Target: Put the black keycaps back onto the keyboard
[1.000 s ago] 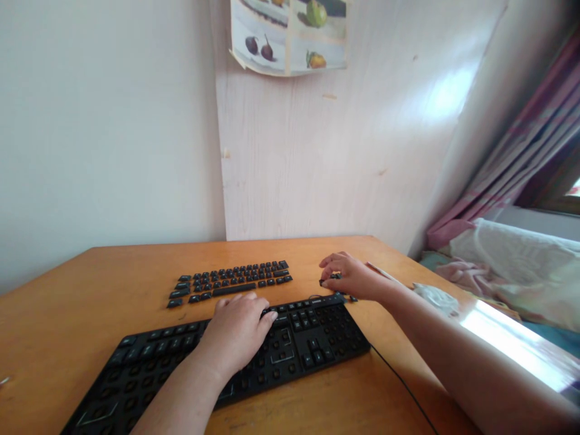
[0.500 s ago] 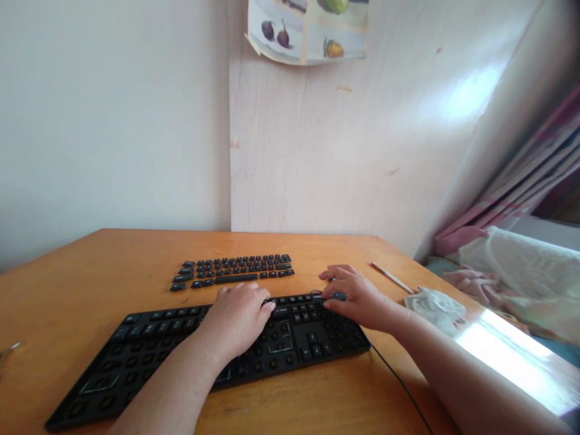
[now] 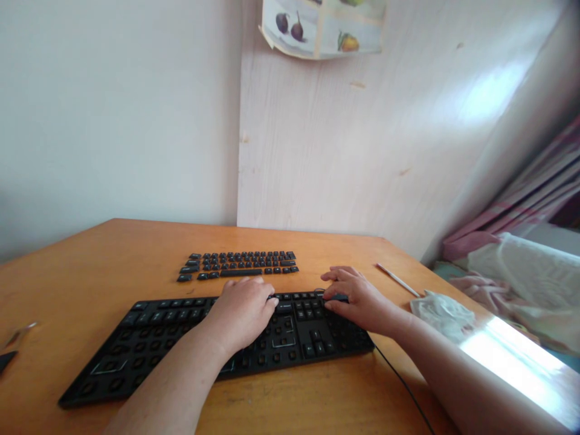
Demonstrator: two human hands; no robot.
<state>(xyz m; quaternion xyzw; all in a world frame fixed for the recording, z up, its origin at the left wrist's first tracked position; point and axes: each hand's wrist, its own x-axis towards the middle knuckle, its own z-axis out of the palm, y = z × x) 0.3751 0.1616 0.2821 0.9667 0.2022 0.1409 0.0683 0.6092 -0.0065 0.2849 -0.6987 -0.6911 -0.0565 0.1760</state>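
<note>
A black keyboard [image 3: 290, 338] lies at a slant on the wooden table, with many key sockets bare and some keycaps still in its top rows and right part. My left hand [image 3: 244, 311] rests over its middle, fingers curled toward the far edge and thumb along the top; its fingertips are largely hidden. At the far right corner, my right hand [image 3: 356, 299] has its bent fingers and thumb closed around the edge. Beyond the keyboard, loose black keycaps [image 3: 244, 263] sit in neat rows, with a long space bar [image 3: 241, 273] in front.
A thin pale pen-like stick [image 3: 397, 280] and crumpled whitish plastic [image 3: 441, 314] lie on the right of the table [image 3: 136, 254]. The cable [image 3: 403, 383] runs toward the front. At the left edge are a small metal-tipped item [image 3: 22, 333] and a dark corner of something [image 3: 6, 360].
The whole view has shifted slightly, so the dark corner at the left edge now shows. Both hands stay at nearly the same spots on the keyboard.
</note>
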